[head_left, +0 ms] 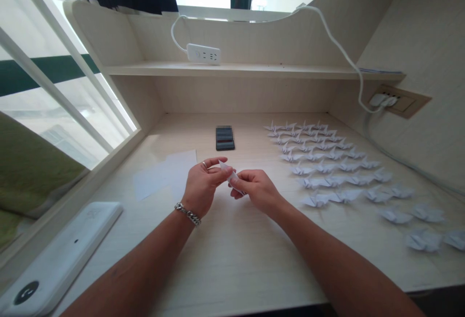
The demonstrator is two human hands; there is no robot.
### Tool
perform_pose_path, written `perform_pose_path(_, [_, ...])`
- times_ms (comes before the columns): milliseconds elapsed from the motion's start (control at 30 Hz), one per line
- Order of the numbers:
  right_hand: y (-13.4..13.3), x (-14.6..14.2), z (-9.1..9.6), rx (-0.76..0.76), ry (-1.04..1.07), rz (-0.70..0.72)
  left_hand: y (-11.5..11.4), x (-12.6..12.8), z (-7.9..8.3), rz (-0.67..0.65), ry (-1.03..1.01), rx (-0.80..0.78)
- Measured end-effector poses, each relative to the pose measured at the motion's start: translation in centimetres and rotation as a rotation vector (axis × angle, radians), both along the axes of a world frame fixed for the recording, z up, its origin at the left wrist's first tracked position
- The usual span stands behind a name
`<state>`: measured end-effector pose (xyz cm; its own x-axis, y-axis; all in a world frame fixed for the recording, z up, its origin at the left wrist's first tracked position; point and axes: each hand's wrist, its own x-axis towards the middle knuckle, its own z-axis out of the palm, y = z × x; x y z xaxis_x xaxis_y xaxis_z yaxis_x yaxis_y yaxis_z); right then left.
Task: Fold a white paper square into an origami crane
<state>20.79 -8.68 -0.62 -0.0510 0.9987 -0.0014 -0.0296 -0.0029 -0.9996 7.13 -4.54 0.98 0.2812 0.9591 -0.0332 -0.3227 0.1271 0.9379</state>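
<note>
Between my two hands, above the middle of the desk, is a small piece of folded white paper (226,167). My left hand (204,180) pinches it from the left, thumb against its pointed upper end; a ring and a chain bracelet are on this hand and wrist. My right hand (254,187) grips the lower part between thumb and fingers, which hide much of it. To the right stand several rows of folded white paper cranes (321,154). Flat sheets of white paper (154,179) lie left of my left hand.
A dark phone-like device (224,137) lies beyond my hands. At the left front is a long white device (69,254) with a round dark button. A power strip (204,54) sits on the shelf (254,71); its cable runs to a wall socket (401,101) at the right.
</note>
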Motion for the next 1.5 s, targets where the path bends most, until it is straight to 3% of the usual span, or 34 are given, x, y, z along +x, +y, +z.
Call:
perform_pose_path(167, [-0.2,-0.1,0.0,-0.002,0.001,0.003,1.4,-0.7,0.3,0.081,-0.048,-0.026])
perform_pose_path(267, [-0.3,-0.2,0.1,-0.032,-0.012,0.015,3.0,-2.1,0.5,0.294,-0.122,0.024])
perform_pose_path(333, [-0.4,-0.2,0.2,-0.048,0.003,0.003,3.6,-2.6,0.5,0.317,-0.094,0.02])
perform_pose_path(500, [-0.1,0.0,0.3,-0.037,0.064,-0.079,1.8,-1.2,0.0,0.06,-0.005,-0.047])
perform_pose_path(600, [0.0,0.2,0.1,-0.008,0.061,-0.078,0.7,-0.3,-0.4,-0.163,0.113,0.039])
perform_pose_path(667, [0.1,0.2,0.0,0.0,0.045,-0.052,0.4,-0.2,-0.6,-0.214,0.152,0.079])
perform_pose_path(1000, [-0.1,-0.4,0.3,-0.061,0.082,-0.041,1.9,-0.4,-0.2,0.078,0.09,0.052])
perform_pose_path(1133, [-0.1,-0.1,0.2,-0.067,0.088,-0.043,3.3,-1.7,-0.1,0.321,0.06,0.022])
perform_pose_path(1200, [0.2,0.3,0.0,-0.047,0.101,-0.095,3.2,-1.7,-0.3,0.271,0.13,0.007])
perform_pose_path(1367, [0.9,1.3,-1.0,-0.028,0.106,-0.171,1.3,0.5,-1.5,-0.161,0.199,0.088])
perform_pose_path(1500, [1.4,1.5,-2.0,-0.014,0.038,-0.092,1.1,1.1,-2.3,-0.086,0.219,0.107])
